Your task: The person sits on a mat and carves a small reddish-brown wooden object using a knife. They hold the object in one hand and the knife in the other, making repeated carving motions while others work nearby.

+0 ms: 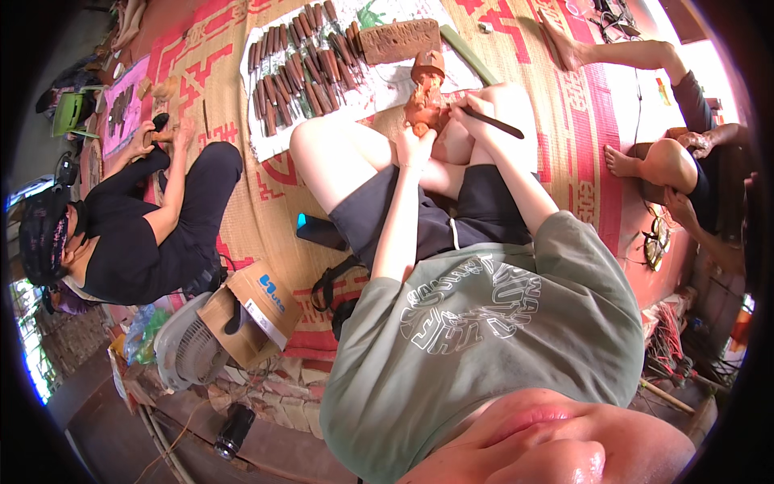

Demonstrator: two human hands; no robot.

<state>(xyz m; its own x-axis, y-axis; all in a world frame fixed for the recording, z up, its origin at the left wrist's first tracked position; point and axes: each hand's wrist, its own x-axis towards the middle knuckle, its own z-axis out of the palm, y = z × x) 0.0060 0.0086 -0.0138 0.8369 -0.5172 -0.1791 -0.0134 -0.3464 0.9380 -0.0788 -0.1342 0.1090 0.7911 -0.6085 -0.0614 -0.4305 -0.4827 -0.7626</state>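
Brown cardboard box (256, 310), blue label, beside fan (192, 347)

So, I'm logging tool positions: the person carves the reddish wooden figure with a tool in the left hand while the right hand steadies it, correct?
Not quite: the head view shows the hands swapped. The right hand holds the dark carving tool against the reddish wooden figure, while the left hand steadies it.

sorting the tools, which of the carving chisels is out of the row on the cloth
The chisel in the right hand, its tip at the wooden figure; the other chisels lie in rows on the white cloth.
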